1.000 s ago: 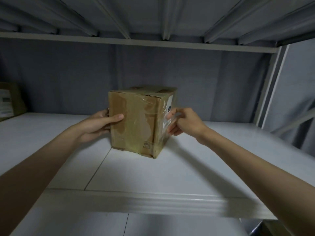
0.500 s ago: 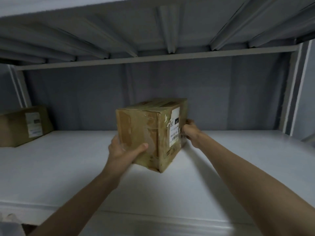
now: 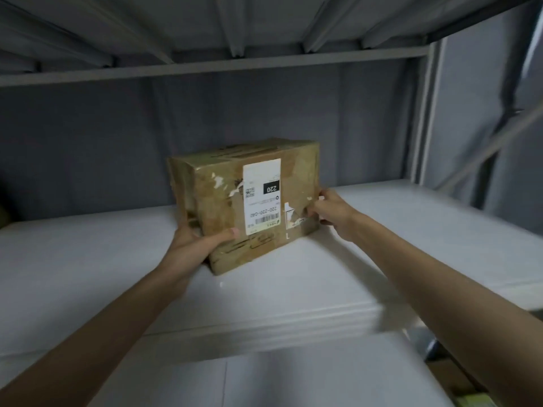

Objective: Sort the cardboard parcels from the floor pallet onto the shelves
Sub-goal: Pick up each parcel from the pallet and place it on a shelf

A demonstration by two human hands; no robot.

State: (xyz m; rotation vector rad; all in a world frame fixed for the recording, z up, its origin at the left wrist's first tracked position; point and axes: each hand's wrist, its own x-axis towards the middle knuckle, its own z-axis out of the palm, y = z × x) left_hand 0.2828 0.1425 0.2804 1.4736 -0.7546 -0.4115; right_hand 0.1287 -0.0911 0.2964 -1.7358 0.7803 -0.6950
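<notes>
Both hands: on one cardboard parcel (image 3: 246, 201)
Parcel: sits on the white shelf (image 3: 382, 245), label (image 3: 261, 195) facing out
Left hand (image 3: 197, 245): cups the near left corner, thumb pressed across the front
Right hand (image 3: 329, 212): fingers pinch the right edge

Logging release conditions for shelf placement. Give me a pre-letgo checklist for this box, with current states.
1. Box base on shelf: cannot tell; the near bottom corner looks down, the far edge is hidden.
2. Left hand grip: ok, thumb across the front face at the lower left corner.
3. Right hand grip: ok, fingers pinch the right edge.
4. Label facing out: ok, though its print is upside down.
5. Box clear of shelf front lip: ok, bare shelf in front of it.
6. Headroom under upper shelf: ok, open gap above the box.
</notes>
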